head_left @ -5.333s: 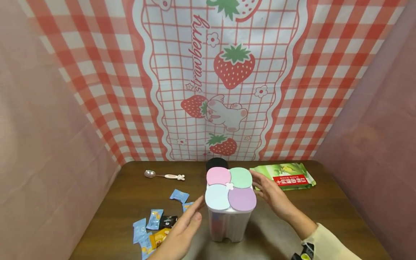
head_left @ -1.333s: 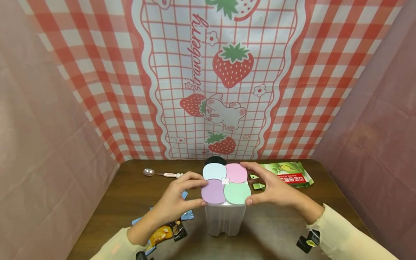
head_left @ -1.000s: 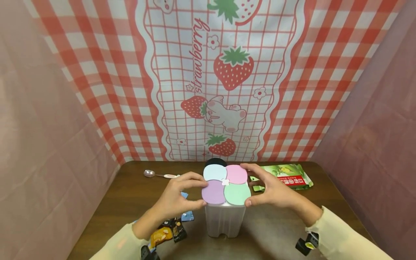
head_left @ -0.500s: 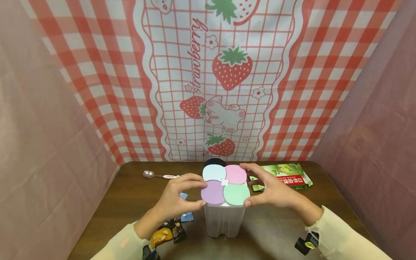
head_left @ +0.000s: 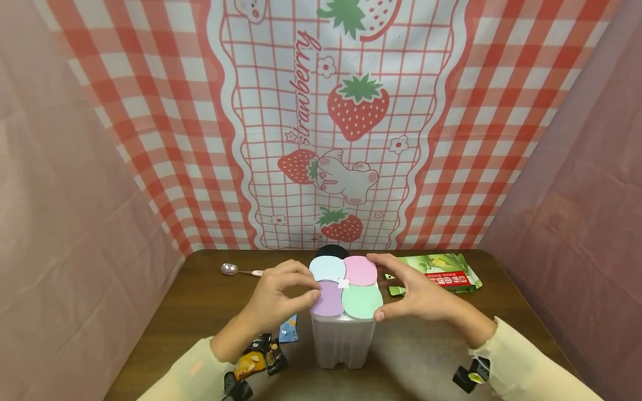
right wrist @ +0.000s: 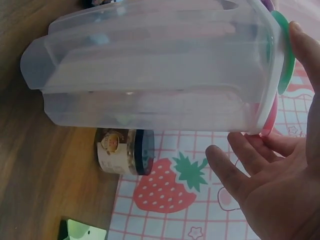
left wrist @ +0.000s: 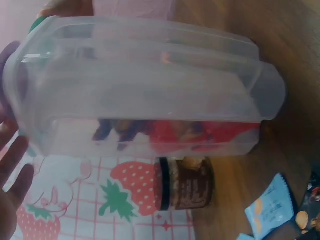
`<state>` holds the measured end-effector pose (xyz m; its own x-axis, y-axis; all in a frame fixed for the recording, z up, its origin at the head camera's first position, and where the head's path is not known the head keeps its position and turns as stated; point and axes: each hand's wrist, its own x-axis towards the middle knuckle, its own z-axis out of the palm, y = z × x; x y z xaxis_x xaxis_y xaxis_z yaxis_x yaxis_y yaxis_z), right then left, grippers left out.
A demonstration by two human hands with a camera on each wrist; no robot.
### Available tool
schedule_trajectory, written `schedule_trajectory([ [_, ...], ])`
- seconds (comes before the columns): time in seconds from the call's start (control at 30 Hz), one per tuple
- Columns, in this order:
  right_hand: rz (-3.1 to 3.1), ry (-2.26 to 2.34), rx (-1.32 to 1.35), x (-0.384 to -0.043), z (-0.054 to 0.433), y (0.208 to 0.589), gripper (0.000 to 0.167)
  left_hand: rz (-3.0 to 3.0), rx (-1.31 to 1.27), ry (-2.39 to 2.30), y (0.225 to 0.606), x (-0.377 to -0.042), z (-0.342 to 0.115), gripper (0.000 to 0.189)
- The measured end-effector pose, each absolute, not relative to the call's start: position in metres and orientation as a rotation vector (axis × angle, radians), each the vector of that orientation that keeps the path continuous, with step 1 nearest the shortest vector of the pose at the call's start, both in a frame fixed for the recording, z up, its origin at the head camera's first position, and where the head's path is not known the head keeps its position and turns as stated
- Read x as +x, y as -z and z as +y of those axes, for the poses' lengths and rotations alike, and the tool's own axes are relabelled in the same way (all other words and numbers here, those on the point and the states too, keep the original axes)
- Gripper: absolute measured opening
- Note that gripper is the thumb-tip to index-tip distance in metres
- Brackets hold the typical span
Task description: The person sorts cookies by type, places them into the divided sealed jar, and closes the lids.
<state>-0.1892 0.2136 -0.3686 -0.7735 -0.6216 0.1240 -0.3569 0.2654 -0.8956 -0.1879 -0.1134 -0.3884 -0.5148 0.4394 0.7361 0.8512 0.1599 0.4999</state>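
Note:
A tall translucent storage container (head_left: 343, 345) stands upright on the table, its top split into four coloured flaps. At the front-left, the purple flap (head_left: 328, 307) is between the thumb and fingers of my left hand (head_left: 273, 298). My right hand (head_left: 421, 292) grips the top's right side, with the thumb at the green flap (head_left: 362, 302) and the index finger at the pink flap (head_left: 363, 269). The light blue flap (head_left: 326, 268) lies flat at the back-left. Through the wall in the left wrist view, red and dark packets (left wrist: 175, 135) show inside one compartment.
Behind the container stands a jar (left wrist: 192, 182) with a black lid. A spoon (head_left: 229, 269) lies at the back left, a green package (head_left: 446, 270) at the back right. Left of the container lie a blue packet (head_left: 288, 329), an orange packet (head_left: 251, 363) and black ones (head_left: 276, 356).
Since the oldest frame the container has turned a quarter turn clockwise. Over the last half second my left thumb has moved in closer to the fingers on the purple flap, and the container has shifted slightly left.

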Motion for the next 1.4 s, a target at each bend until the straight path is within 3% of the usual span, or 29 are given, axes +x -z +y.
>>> schedule_trajectory([
  [0.37,2.284,1.532,-0.928,-0.189,0.213,0.372,0.099,-2.25,-1.464,1.409,0.379,-0.188,-0.138,0.032],
  [0.97,2.286,1.511,-0.916,-0.19,0.213,0.372,0.099,-2.199,-1.249,1.438,0.355,-0.198,-0.115,0.011],
  [1.4,2.28,1.518,-0.915,-0.19,0.214,0.37,0.099,-2.225,-1.155,1.486,0.354,-0.207,-0.102,0.007],
])
